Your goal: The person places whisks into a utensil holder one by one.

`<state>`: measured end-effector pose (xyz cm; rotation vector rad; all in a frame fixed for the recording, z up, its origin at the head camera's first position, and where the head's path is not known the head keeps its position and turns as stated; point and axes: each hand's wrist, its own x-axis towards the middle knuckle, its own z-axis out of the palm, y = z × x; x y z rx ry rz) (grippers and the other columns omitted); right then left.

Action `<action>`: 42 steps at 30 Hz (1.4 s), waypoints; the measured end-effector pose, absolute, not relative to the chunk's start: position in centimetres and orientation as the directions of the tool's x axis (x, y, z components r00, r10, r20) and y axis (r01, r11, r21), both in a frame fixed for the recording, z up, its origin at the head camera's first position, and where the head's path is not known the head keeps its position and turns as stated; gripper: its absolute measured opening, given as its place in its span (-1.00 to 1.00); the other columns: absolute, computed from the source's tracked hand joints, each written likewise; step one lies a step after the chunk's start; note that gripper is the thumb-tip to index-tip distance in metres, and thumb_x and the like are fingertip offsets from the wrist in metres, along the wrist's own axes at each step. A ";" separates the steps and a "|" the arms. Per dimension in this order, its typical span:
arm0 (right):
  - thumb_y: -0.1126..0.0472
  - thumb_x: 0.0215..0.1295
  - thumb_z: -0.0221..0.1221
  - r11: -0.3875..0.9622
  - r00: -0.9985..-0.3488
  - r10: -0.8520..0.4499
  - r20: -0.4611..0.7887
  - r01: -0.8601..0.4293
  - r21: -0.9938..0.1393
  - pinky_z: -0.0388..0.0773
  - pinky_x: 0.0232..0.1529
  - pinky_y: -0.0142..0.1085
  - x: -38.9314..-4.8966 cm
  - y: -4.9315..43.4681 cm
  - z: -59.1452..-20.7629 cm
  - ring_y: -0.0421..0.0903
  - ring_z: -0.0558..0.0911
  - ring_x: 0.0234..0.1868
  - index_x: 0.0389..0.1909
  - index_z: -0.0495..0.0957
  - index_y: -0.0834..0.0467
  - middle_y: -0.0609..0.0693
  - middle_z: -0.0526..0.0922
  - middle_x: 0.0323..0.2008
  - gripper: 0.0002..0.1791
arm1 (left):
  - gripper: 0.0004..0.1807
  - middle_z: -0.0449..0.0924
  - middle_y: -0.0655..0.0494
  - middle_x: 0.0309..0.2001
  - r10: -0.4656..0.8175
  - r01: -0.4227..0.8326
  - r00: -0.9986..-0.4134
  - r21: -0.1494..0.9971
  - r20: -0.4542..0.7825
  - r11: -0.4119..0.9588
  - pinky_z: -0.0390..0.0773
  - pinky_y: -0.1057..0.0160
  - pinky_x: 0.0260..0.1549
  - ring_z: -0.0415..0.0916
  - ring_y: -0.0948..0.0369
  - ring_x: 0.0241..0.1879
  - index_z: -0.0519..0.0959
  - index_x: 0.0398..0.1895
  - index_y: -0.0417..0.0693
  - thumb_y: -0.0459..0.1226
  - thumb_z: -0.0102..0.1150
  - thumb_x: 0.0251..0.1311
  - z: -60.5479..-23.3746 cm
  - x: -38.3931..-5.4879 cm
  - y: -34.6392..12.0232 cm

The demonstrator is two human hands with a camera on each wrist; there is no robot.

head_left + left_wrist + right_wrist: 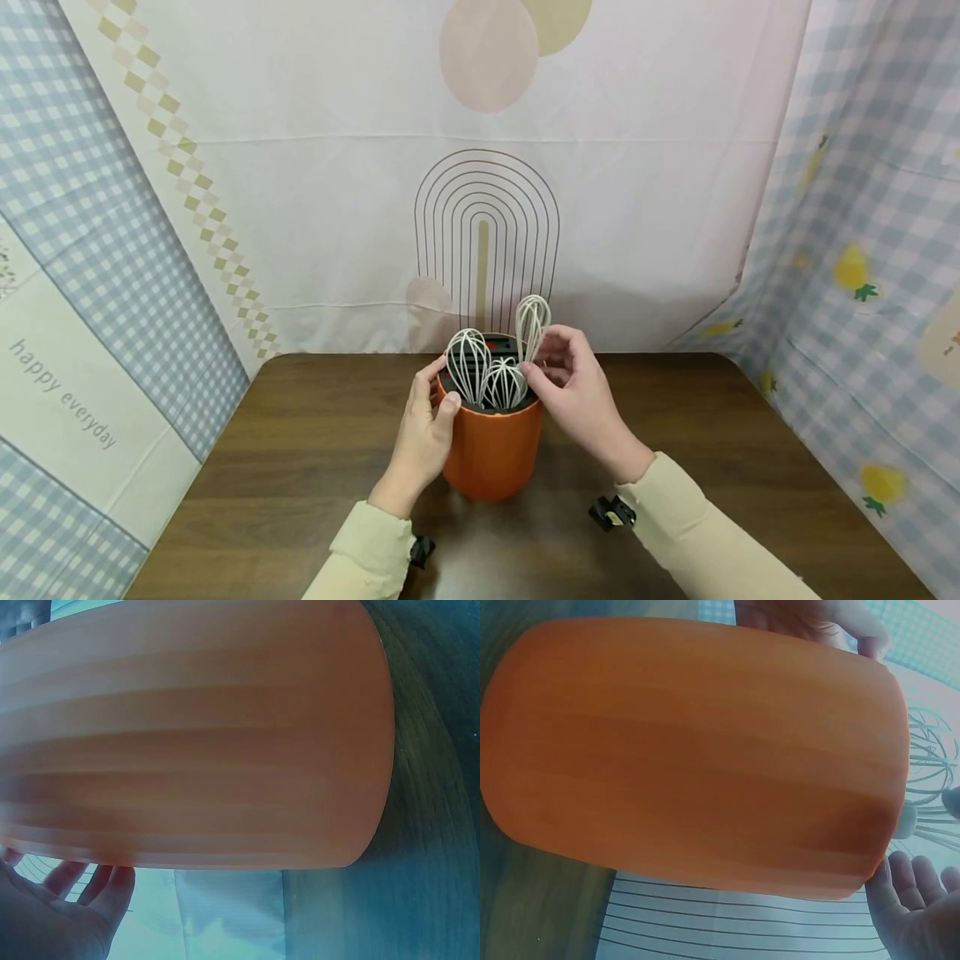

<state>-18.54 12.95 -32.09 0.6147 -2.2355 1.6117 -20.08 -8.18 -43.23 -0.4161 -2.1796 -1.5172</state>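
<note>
An orange utensil holder [491, 454] with a black slotted insert stands upright on the table. My left hand [422, 429] grips its left side near the top, thumb by the rim; fingers of the left hand [82, 907] show along the wall in the left wrist view. Three white wire whisks stand in the holder, heads up: a large whisk [467, 358] at left, a short round whisk [504, 385] in front, and a taller whisk [532, 317] at right. My right hand [577, 387] pinches the tall whisk low on its wires. Its handle is mostly hidden.
The brown wooden table [315, 442] extends around the holder. A white patterned cloth [337, 250] hangs behind, with blue checked cloth [862, 333] at the sides. Black wrist cameras [611, 512] are strapped at both sleeves.
</note>
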 end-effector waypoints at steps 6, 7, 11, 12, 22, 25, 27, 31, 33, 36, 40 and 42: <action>0.41 0.24 0.21 0.275 -0.826 -0.179 0.535 -0.564 -0.778 0.58 -0.08 -0.12 -18.7 12.9 -32.0 0.09 0.57 -0.08 0.19 0.31 0.31 0.23 0.51 -0.06 -0.50 | -0.42 0.29 -0.02 0.26 -0.012 0.492 -0.849 0.797 0.529 0.350 0.42 -0.03 0.08 0.36 0.07 0.09 0.15 0.44 0.27 -0.04 -0.06 0.36 -43.1 -20.1 -8.3; 0.41 0.24 0.21 0.281 -0.821 -0.179 0.542 -0.571 -0.772 0.59 -0.10 -0.11 -18.7 12.9 -31.9 0.08 0.58 -0.09 0.17 0.33 0.32 0.22 0.53 -0.07 -0.52 | -0.42 0.29 -0.01 0.26 -0.013 0.490 -0.850 0.798 0.527 0.351 0.43 -0.03 0.08 0.36 0.07 0.09 0.15 0.44 0.27 -0.04 -0.06 0.36 -43.0 -20.0 -8.4; 0.39 0.26 0.21 0.289 -0.809 -0.191 0.555 -0.587 -0.756 0.60 -0.13 -0.13 -18.6 12.7 -31.6 0.08 0.59 -0.09 0.20 0.32 0.30 0.19 0.53 -0.06 -0.50 | -0.43 0.28 0.03 0.27 -0.011 0.478 -0.857 0.802 0.516 0.359 0.42 -0.01 0.09 0.36 0.09 0.09 0.15 0.43 0.31 -0.03 -0.07 0.37 -43.1 -19.9 -8.5; 0.39 0.26 0.21 0.286 -0.807 -0.195 0.557 -0.590 -0.755 0.60 -0.12 -0.13 -18.6 12.7 -31.5 0.09 0.59 -0.08 0.23 0.31 0.28 0.18 0.52 -0.05 -0.48 | -0.43 0.28 0.03 0.27 -0.010 0.478 -0.857 0.802 0.515 0.359 0.42 -0.01 0.10 0.35 0.09 0.10 0.14 0.43 0.31 -0.03 -0.07 0.37 -43.1 -20.0 -8.6; 0.32 0.27 0.23 0.270 -0.803 -0.210 0.558 -0.596 -0.756 0.60 -0.15 -0.16 -20.4 13.5 -33.0 0.03 0.61 -0.13 0.23 0.32 0.19 0.14 0.60 -0.14 -0.48 | -0.43 0.28 0.05 0.26 -0.011 0.476 -0.859 0.808 0.511 0.347 0.42 -0.01 0.09 0.35 0.10 0.09 0.15 0.43 0.33 -0.02 -0.08 0.37 -43.1 -19.9 -8.3; 0.23 0.27 0.26 0.328 -0.810 -0.241 0.535 -0.587 -0.740 0.58 -0.12 -0.15 -20.9 14.4 -34.4 -0.08 0.59 -0.16 0.20 0.35 0.05 0.02 0.60 -0.18 -0.50 | -0.43 0.28 0.01 0.27 -0.006 0.481 -0.857 0.805 0.515 0.348 0.42 -0.03 0.09 0.35 0.09 0.09 0.15 0.43 0.32 -0.02 -0.08 0.37 -43.1 -19.8 -8.2; 0.19 0.27 0.26 0.374 -0.819 -0.262 0.511 -0.574 -0.728 0.55 -0.05 -0.14 -21.1 14.9 -35.1 -0.13 0.57 -0.13 0.18 0.37 -0.01 -0.04 0.60 -0.16 -0.53 | -0.43 0.28 -0.01 0.27 -0.002 0.483 -0.857 0.804 0.516 0.346 0.41 -0.02 0.10 0.34 0.09 0.10 0.14 0.43 0.33 -0.02 -0.08 0.37 -43.2 -19.8 -8.2; 0.14 0.27 0.26 0.410 -0.834 -0.308 0.457 -0.550 -0.727 0.44 0.12 -0.08 -21.4 15.6 -35.7 -0.14 0.52 0.03 0.14 0.41 -0.02 -0.06 0.56 -0.01 -0.57 | -0.42 0.28 -0.06 0.26 -0.001 0.491 -0.852 0.801 0.523 0.342 0.42 -0.03 0.08 0.35 0.08 0.08 0.14 0.44 0.30 -0.03 -0.07 0.37 -43.1 -19.8 -8.3; 0.14 0.26 0.27 0.415 -0.840 -0.331 0.431 -0.539 -0.733 0.40 0.15 -0.06 -21.5 15.7 -35.7 -0.10 0.50 0.09 0.12 0.43 0.02 -0.04 0.53 0.05 -0.58 | -0.42 0.29 -0.08 0.26 -0.004 0.495 -0.849 0.800 0.528 0.340 0.42 -0.04 0.08 0.35 0.07 0.08 0.15 0.44 0.27 -0.05 -0.06 0.36 -43.0 -19.8 -8.3; 0.14 0.25 0.28 0.418 -0.847 -0.360 0.391 -0.521 -0.745 0.40 0.15 -0.02 -21.6 15.8 -35.7 -0.02 0.48 0.12 0.11 0.44 0.09 0.00 0.50 0.09 -0.57 | -0.41 0.28 -0.06 0.27 0.003 0.493 -0.851 0.797 0.525 0.348 0.41 -0.04 0.10 0.36 0.05 0.09 0.16 0.44 0.22 -0.07 -0.04 0.36 -42.8 -19.7 -8.7; 0.11 0.26 0.27 0.422 -0.852 -0.379 0.360 -0.506 -0.752 0.45 0.11 -0.04 -21.4 15.8 -36.1 0.01 0.50 0.09 0.16 0.44 0.07 -0.02 0.46 0.13 -0.54 | -0.40 0.21 0.04 0.36 0.049 0.466 -0.872 0.797 0.486 0.383 0.34 -0.05 0.19 0.32 0.03 0.19 0.11 0.47 0.28 -0.07 -0.04 0.40 -42.3 -19.2 -9.5; 0.09 0.28 0.25 0.416 -0.850 -0.387 0.358 -0.507 -0.755 0.46 0.11 -0.07 -21.3 15.9 -36.5 -0.02 0.52 0.09 0.24 0.40 0.03 -0.05 0.44 0.16 -0.48 | -0.38 0.15 0.09 0.41 0.077 0.442 -0.887 0.790 0.455 0.426 0.27 -0.11 0.22 0.24 0.01 0.28 0.05 0.50 0.34 -0.04 -0.07 0.42 -42.1 -18.8 -10.0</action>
